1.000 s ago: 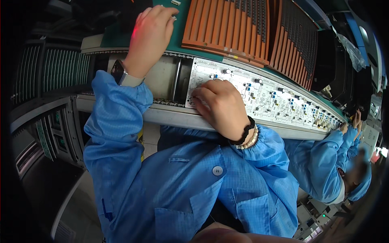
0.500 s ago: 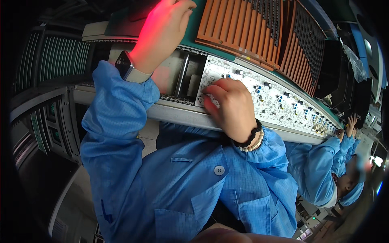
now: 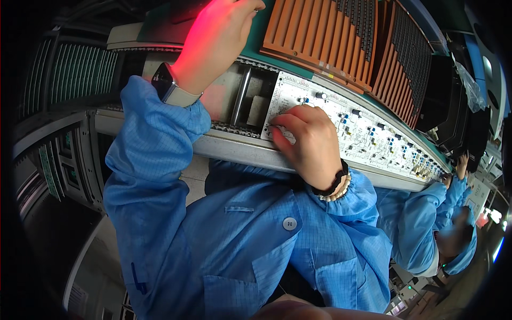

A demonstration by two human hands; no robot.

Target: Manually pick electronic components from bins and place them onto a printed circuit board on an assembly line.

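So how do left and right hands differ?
The left hand glows partly red; the right hand doesn't. The left is at the picture's top edge; the right, at the circuit board. The left wears a watch; the right, dark and pale bands. Both have blue sleeves.

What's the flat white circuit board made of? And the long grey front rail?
Flat white circuit board: perhaps laminate, coated smooth white; its face carries parts and printed marks.
Long grey front rail: probably bare satiny metal, given its soft sheen.
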